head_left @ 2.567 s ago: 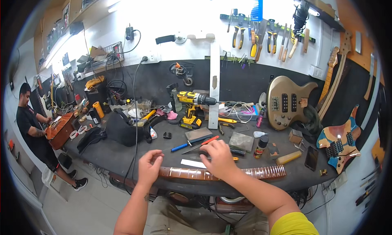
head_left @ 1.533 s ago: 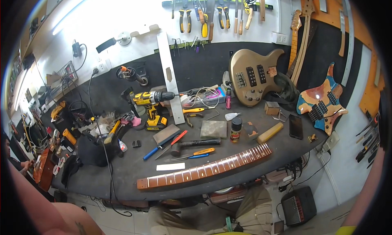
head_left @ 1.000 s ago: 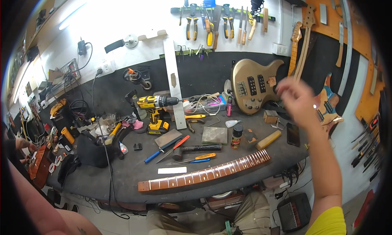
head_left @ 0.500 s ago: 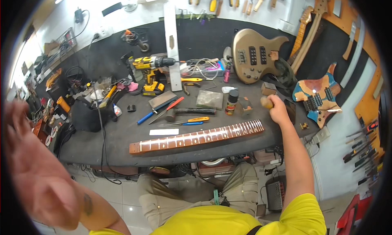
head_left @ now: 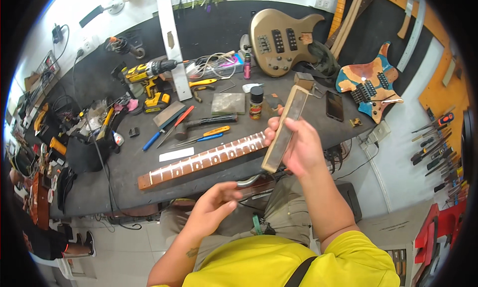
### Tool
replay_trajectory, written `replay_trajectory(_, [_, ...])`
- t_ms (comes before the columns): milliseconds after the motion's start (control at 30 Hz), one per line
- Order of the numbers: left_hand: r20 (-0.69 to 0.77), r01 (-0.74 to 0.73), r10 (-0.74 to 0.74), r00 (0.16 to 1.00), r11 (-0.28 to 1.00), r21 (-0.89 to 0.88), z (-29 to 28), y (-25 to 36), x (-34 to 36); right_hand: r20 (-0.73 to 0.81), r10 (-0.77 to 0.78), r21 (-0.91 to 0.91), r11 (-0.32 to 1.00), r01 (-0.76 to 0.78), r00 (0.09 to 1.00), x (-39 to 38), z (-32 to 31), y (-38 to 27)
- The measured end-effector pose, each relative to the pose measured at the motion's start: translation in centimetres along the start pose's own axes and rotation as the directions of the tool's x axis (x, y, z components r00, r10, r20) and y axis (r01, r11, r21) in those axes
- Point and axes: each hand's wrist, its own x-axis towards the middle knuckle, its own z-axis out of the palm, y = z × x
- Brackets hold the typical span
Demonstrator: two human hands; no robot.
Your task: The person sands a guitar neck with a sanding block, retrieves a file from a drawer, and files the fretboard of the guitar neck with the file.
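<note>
My right hand (head_left: 302, 148) grips a long, narrow wooden block (head_left: 293, 110) with a dark, worn face, holding it tilted over the bench. Behind it, the right end of a brown fretted guitar neck (head_left: 180, 168) is hidden; the neck lies along the front edge of the bench. My left hand (head_left: 214, 207) hangs just below that edge, fingers curled loosely apart, with nothing in it. Near the neck lie a white strip (head_left: 175, 153), orange- and blue-handled files (head_left: 216, 133), a hammer (head_left: 199, 123) and a spray-topped black bottle (head_left: 256, 102).
Behind stand a yellow drill (head_left: 147, 82), a gold guitar body (head_left: 279, 48) and a white straightedge (head_left: 177, 63). A painted guitar (head_left: 371, 82) and a phone (head_left: 334, 106) are at right, cords (head_left: 102, 157) and clutter at left. Another person (head_left: 30, 232) is at the far left.
My right hand has taken the block from the bench's right side and brought it in over the neck. My left hand has swung in from the far left to the bench's front edge.
</note>
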Motion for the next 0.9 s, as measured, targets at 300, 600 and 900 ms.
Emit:
replay_trajectory(300, [0.098, -0.086, 0.187, 0.977, 0.777, -0.624, -1.5, 1.1, 0.8, 0.207, 0.417, -0.418, 0.856, -0.305, 0.885, -1.4, 5.0, 9.8])
replay_trajectory(600, [-0.495, -0.243, 0.32, 0.808, 0.946, 0.215, -6.4, 1.4, -7.3, 0.489, 0.26, -0.858, 0.313, 0.406, 0.833, 1.7, 7.7, 16.1])
replay_trajectory(900, [-0.527, 0.279, 0.548, 0.65, 0.473, 0.836, -10.5, 1.6, -8.7, 0.741, 0.293, -0.611, -0.079, 0.788, 0.604, 5.0, 8.1, 24.1])
